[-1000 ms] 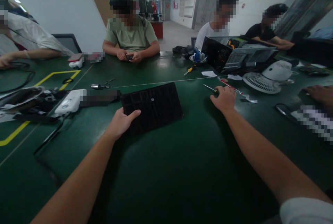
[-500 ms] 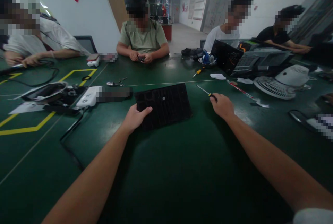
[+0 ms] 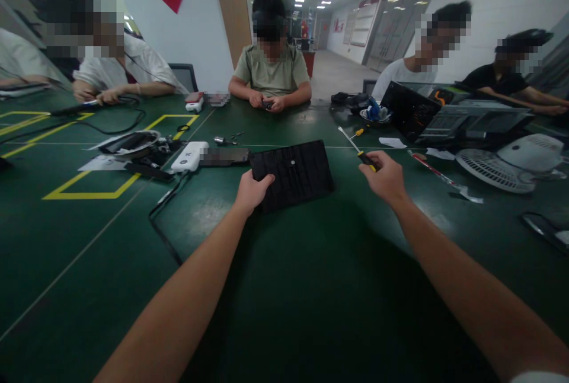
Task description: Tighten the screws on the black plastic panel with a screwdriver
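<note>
My left hand (image 3: 255, 191) grips the left edge of a flat black rectangular panel (image 3: 297, 175), thumb on top. A small round light spot shows near the panel's upper middle, and its surface looks ribbed. The panel is tilted a little over the green table (image 3: 284, 288). To its right, my right hand (image 3: 386, 176) is wrapped round the black and yellow handle of a screwdriver (image 3: 363, 158). The metal shaft points up and to the left, away from me, apart from the panel. A second, yellow-handled screwdriver (image 3: 360, 132) lies just behind it.
Left of the panel lie a white device (image 3: 189, 156) with a cable and a dark strip (image 3: 226, 157). On the right are a white fan (image 3: 498, 163), an open computer case (image 3: 471, 122) and a red strip (image 3: 433, 171). Several people sit round the table.
The view has swung left, so everything sits further right. My right hand has raised the screwdriver, showing more of its handle. My left hand still holds the panel.
</note>
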### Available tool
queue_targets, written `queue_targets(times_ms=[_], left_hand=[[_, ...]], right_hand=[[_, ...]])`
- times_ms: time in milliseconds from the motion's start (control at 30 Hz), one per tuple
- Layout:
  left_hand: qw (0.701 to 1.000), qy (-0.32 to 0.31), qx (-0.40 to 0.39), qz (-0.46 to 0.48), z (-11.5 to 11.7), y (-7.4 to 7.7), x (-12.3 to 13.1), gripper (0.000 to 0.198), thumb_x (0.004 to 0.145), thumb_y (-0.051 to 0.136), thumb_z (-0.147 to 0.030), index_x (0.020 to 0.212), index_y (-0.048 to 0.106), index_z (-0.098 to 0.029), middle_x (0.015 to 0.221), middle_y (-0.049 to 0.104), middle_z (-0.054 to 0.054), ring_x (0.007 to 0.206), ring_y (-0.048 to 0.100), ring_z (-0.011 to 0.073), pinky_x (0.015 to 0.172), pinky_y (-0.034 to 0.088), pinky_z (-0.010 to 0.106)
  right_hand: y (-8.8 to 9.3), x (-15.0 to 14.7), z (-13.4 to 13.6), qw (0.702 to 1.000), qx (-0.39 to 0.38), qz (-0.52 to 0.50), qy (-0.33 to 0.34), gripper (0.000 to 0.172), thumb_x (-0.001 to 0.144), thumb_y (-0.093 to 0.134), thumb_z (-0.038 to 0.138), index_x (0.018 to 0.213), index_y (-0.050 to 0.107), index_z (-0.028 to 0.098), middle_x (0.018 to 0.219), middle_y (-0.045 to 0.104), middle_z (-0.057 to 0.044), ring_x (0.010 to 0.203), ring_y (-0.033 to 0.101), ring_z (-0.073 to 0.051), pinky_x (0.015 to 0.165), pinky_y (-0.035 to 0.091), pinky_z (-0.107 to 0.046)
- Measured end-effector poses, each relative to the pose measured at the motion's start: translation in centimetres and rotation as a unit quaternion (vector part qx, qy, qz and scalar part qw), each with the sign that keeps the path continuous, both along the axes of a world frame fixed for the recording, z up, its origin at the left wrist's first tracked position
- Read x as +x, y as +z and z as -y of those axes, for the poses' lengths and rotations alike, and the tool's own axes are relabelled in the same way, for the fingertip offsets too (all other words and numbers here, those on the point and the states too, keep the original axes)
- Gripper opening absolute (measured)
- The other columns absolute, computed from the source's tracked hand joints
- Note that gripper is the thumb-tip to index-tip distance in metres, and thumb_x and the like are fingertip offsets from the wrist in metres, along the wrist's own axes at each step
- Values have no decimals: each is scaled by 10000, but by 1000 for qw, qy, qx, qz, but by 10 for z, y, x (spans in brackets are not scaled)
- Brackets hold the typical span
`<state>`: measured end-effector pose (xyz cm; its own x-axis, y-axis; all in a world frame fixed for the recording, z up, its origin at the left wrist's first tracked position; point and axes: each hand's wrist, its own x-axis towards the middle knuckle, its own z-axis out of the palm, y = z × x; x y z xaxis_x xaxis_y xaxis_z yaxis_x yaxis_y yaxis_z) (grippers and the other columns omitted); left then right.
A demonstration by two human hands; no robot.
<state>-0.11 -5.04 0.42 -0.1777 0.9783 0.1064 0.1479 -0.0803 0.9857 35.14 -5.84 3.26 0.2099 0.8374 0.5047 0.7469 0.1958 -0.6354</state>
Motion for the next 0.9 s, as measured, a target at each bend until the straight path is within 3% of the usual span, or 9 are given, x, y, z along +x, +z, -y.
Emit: queue_targets(times_ms=[133,233,333,433,900], left_hand=[[1000,14,7,17,-6,-3,-10,355,677,788,-300,999,731,-160,1064,799,108,1046,747,304,985,586,466],[998,50,12,35,-12,-8,-16,358,645,785,-285,974,734,-153,1016,792,106,996,746,305,975,582,478],[996,49,12,68,-15,-13,-18,362,630,789,-293,958,738,-150,974,786,98,936,743,291,945,587,469],[995,45,14,83,-14,-14,-18,358,623,792,-293,949,737,-154,948,783,84,914,737,274,928,588,447],[996,76,8,54,-12,-9,-14,383,627,783,-277,984,724,-151,968,776,79,896,723,246,891,584,402]], right_hand=[[53,-29,7,987,53,110,104,309,821,671,346,1085,769,217,1020,787,-94,934,716,-290,852,508,-410],[91,-51,16,965,-5,203,167,320,798,686,303,1096,779,230,970,791,-69,849,708,-271,785,502,-391],[113,-69,24,947,-22,254,194,290,800,679,274,1062,798,238,974,795,-74,865,707,-270,763,496,-376],[119,-80,29,948,-14,261,183,288,811,677,268,1062,817,252,967,801,-77,876,710,-275,755,500,-371],[108,-97,22,949,-55,281,132,326,827,670,273,1101,846,248,974,796,-91,950,699,-308,829,480,-421]])
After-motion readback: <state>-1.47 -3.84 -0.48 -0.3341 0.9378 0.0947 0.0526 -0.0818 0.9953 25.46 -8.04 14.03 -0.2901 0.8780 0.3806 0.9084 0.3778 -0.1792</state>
